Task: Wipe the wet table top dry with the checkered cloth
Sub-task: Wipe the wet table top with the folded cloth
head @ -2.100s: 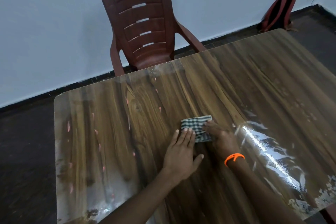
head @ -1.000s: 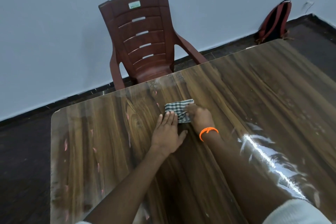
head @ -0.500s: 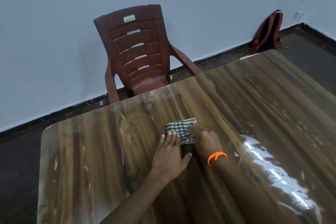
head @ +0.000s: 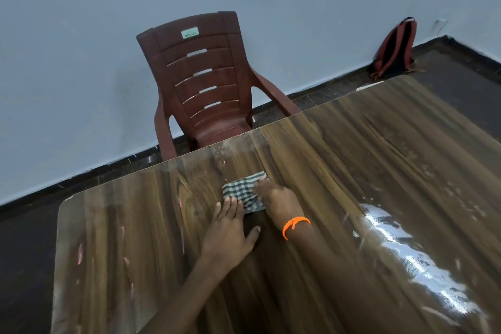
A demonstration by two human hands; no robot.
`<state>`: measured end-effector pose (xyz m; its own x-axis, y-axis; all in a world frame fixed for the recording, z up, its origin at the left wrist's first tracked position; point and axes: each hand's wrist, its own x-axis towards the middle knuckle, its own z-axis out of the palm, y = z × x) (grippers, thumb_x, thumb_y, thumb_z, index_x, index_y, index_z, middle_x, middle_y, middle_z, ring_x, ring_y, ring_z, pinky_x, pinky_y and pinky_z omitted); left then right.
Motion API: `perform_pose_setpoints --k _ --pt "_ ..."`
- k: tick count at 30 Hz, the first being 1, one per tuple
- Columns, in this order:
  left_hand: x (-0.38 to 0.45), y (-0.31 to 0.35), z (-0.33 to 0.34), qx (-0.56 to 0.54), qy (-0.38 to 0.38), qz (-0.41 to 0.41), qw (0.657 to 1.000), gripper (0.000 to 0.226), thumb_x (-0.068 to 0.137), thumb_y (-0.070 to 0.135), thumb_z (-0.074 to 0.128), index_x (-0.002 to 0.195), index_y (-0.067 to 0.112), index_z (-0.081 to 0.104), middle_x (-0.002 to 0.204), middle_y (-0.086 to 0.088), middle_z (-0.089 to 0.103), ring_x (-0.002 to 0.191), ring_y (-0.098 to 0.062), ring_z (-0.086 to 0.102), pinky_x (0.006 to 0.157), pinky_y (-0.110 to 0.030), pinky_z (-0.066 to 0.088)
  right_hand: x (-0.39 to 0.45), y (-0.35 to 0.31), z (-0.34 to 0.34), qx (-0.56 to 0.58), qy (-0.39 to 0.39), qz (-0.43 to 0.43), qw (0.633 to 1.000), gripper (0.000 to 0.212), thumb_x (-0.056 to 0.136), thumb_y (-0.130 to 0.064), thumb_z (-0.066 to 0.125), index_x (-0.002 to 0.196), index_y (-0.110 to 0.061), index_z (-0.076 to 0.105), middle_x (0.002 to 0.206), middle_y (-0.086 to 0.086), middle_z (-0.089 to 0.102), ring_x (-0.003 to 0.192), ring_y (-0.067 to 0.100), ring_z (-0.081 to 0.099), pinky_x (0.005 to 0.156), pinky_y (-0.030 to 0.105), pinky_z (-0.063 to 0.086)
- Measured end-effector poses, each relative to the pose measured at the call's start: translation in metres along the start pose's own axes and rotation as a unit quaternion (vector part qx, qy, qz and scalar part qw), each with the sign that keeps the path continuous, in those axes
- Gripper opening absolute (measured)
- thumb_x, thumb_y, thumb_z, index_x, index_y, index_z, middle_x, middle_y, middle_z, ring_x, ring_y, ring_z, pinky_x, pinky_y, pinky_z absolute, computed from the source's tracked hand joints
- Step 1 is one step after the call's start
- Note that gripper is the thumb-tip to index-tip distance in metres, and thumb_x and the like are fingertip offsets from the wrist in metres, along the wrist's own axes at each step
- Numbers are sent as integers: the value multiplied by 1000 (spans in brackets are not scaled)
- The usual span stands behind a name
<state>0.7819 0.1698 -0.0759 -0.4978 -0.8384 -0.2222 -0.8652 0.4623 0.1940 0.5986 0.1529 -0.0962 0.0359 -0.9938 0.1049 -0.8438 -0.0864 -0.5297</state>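
Both hands press flat on the folded checkered cloth (head: 245, 194), left hand (head: 229, 234) on its near edge and right hand (head: 279, 202) beside it, so even pressure and overlapping strokes toward the glistening wet patch (head: 412, 257) right of them on the table (head: 135, 225) should serve best.

The scene is seen from a single head-worn wide-angle view, directed forward and down over the near table top (head: 352, 171) toward a far chair (head: 206, 84) and wall (head: 81, 35).
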Motion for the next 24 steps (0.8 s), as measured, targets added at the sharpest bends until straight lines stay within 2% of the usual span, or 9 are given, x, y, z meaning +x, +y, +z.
perform_pose_setpoints --k 2,5,10,13,16,19,21,24 --pt "-13 6 5 -2 -3 15 1000 96 89 70 10 159 5 17 167 -14 17 156 -23 4 126 -39 -4 -17 6 -1 1 10 -11 1000 36 81 -4 64 113 -21 69 128 -3 61 124 14 52 94 37 50" --pt "-13 16 9 0 -9 39 999 87 97 67 22 160 7 13 168 -12 11 156 -21 -1 126 -41 -4 -32 19 -8 -3 25 7 1000 35 81 -5 66 111 -22 70 127 -5 62 124 10 51 97 32 48" --pt "34 16 -1 13 4 72 997 82 97 61 17 159 8 19 168 -11 17 156 -22 3 126 -40 -5 -7 29 -20 -16 63 76 995 31 79 -7 63 104 -24 71 121 -8 65 112 13 60 83 32 53" --pt "64 4 -9 10 17 58 998 73 102 54 34 158 7 26 166 -11 23 155 -23 9 126 -41 1 22 18 -20 10 79 98 992 29 78 -5 62 100 -21 73 115 -3 68 106 20 63 82 35 52" --pt "76 -15 -16 9 27 43 999 70 103 51 37 156 7 29 164 -11 27 154 -24 13 126 -41 5 48 4 -15 11 62 111 992 25 79 -7 63 99 -19 72 111 3 69 96 27 66 78 40 53" --pt "68 -31 -16 0 34 31 999 70 103 51 38 156 6 31 163 -13 30 154 -25 15 126 -41 6 58 -6 -3 -10 31 97 995 24 81 -10 59 97 -25 70 104 0 68 88 28 67 71 39 53" --pt "55 -32 -14 3 34 17 999 74 102 55 35 156 4 30 163 -14 30 154 -25 16 126 -41 5 51 -9 6 -16 22 56 998 26 81 -10 56 98 -25 68 106 -1 68 94 25 66 73 39 54" --pt "30 -26 -9 20 23 5 1000 89 94 65 14 156 3 27 163 -16 28 154 -25 14 127 -41 4 29 -3 15 -21 8 16 1000 34 85 -9 56 114 -24 67 127 -4 62 120 15 55 94 36 49"
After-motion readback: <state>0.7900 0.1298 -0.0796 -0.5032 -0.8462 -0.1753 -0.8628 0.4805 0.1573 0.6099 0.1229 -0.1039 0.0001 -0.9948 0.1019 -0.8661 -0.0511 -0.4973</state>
